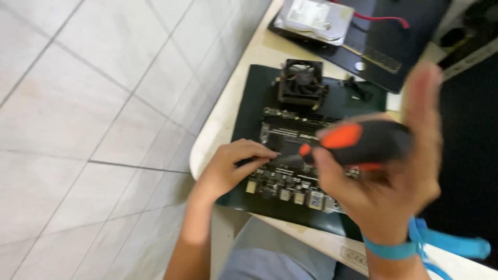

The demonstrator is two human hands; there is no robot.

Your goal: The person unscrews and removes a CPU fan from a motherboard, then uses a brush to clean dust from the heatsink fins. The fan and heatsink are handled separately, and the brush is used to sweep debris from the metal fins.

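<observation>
Right hand [394,181], closest to camera and blurred, grip closed around a black-and-orange screwdriver [358,142], tip angled down toward the motherboard [290,155], likely to reach a screw. Blue wrist strap [415,243] on that wrist, probably anti-static. Left hand [231,168] rests on the board, fingers pinched at the tip, seemingly to steady it; can't tell if it holds anything. Board sits on a dark mat [249,109] on the table [223,119]; cooler fan [302,82] behind, hard drive [314,19] farther back.

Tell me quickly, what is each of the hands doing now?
Left hand: fingertips pinched on the motherboard, holding nothing that shows.
Right hand: holding the black and orange screwdriver, fingers partly spread.
</observation>
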